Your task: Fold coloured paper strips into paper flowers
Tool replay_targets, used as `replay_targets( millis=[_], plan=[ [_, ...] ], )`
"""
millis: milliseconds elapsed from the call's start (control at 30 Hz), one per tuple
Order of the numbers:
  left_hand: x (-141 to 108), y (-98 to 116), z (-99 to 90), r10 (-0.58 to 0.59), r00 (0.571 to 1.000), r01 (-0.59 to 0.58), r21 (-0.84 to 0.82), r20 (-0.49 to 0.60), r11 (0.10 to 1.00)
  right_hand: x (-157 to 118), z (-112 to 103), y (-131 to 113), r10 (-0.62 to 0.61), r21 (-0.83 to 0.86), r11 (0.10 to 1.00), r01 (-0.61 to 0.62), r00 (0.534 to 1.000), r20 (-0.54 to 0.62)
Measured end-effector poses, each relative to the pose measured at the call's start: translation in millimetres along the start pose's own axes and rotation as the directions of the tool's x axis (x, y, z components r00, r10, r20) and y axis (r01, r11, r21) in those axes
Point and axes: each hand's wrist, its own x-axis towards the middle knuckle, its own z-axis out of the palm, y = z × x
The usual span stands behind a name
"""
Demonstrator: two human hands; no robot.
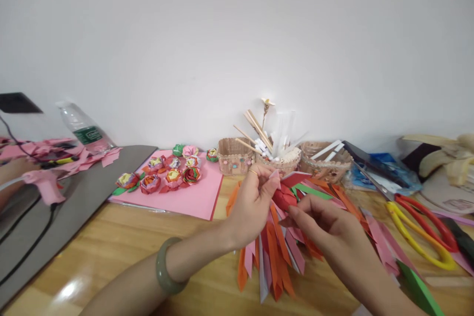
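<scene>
Between my two hands is a partly folded red paper piece [286, 198], with a pink tip showing by the left thumb. My left hand [249, 206], with a ring and a green bangle on that arm, pinches it from the left. Thumb and fingertips of my right hand [326, 224] close on its lower right side. The fingers hide part of its shape. Just beneath and behind the hands lies a fanned pile of folded paper strips [273, 252] in orange, pink, white and green.
Several paper flowers [173, 176] rest on pink paper sheets [185, 202]. Woven baskets [237, 156] with sticks stand along the wall. Scissors [422, 227] lie at right. At left are a bottle [89, 131], a grey board [74, 222], and another person's hand beside a pink glue gun [44, 185].
</scene>
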Motion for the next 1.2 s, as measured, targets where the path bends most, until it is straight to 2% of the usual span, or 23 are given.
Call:
replay_targets(
  millis=[300, 467, 600, 667, 767, 867, 900, 1000, 1100, 1200],
  plan=[
    [1.6, 1.1, -0.2, -0.079, 0.996, 0.076, -0.06, -0.05, 0.995, -3.1, 2.7, 9.7, -0.219, -0.204, 0.958, 0.203, 0.974, -0.062],
    [0.8, -2.3, 0.4, -0.142, 0.987, 0.133, -0.107, -0.077, 0.985, 0.2, 1.5, 10.1, -0.386, -0.392, 0.859, 0.329, 0.92, -0.074],
    [4.1, -2.8, -1.3, -0.176, 0.982, 0.162, -0.183, -0.062, 0.97, -1.2, -5.6, 7.3, -0.487, -0.51, 0.754, 0.413, 0.873, -0.014],
    [6.5, -0.6, -2.6, -0.241, 0.969, 0.224, -0.243, -0.045, 0.944, -2.4, -12.3, 5.4, -0.481, -0.503, 0.761, 0.409, 0.877, -0.014],
    [9.0, 2.7, -3.7, -0.36, 0.933, 0.346, -0.348, 0.027, 0.871, 0.5, -23.2, 4.6, -0.436, -0.411, 0.843, 0.347, 0.888, -0.144],
    [9.7, 2.5, -3.4, -0.406, 0.91, 0.401, -0.426, 0.084, 0.811, 10.6, -30.3, 6.9, -0.477, -0.391, 0.848, 0.358, 0.837, -0.268],
    [9.5, 1.7, -3.1, -0.415, 0.904, 0.413, -0.445, 0.099, 0.794, 14.4, -31.2, 7.8, -0.511, -0.42, 0.825, 0.377, 0.815, -0.273],
    [7.8, -1.0, -2.4, -0.42, 0.894, 0.442, -0.456, 0.157, 0.772, 22.1, -30.1, 8.6, -0.491, -0.415, 0.823, 0.387, 0.852, -0.18],
    [6.2, -1.3, -2.6, -0.387, 0.903, 0.429, -0.432, 0.186, 0.793, 21.1, -27.1, 5.7, -0.456, -0.338, 0.854, 0.396, 0.882, -0.119],
    [7.2, 1.1, -4.0, -0.359, 0.916, 0.401, -0.41, 0.18, 0.819, 15.7, -26.3, 2.8, -0.494, -0.352, 0.83, 0.432, 0.863, -0.107]
  ],
)
